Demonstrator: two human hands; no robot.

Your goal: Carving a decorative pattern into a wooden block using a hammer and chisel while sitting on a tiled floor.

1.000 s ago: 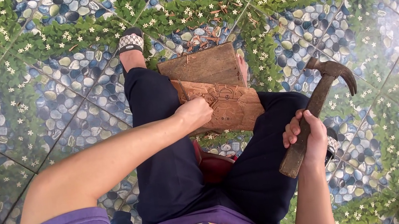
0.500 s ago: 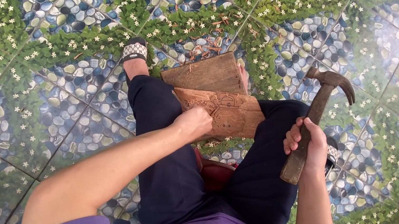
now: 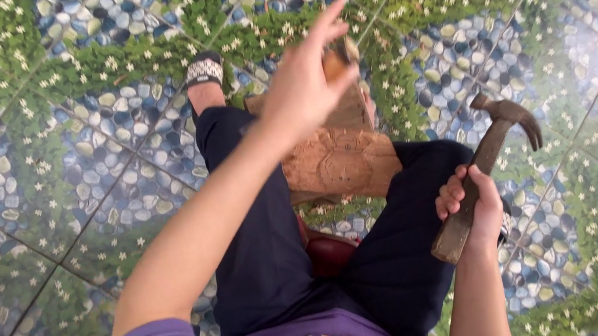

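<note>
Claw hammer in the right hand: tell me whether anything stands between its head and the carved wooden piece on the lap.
Nothing visible does. The wooden-handled claw hammer in the right hand is out to the side of the brown carved wooden piece, open air between them. The left hand is raised above the piece's far end.

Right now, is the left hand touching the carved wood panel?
Apart. The head view shows the left hand lifted above the carved wood panel, its fingers pinching a small brown piece instead.

Rough carved wood panel [image 3: 338, 162]; hammer [image 3: 485, 178] with worn wooden handle, dull metal head; glossy tiled floor [image 3: 78, 187] beneath the panel.
</note>
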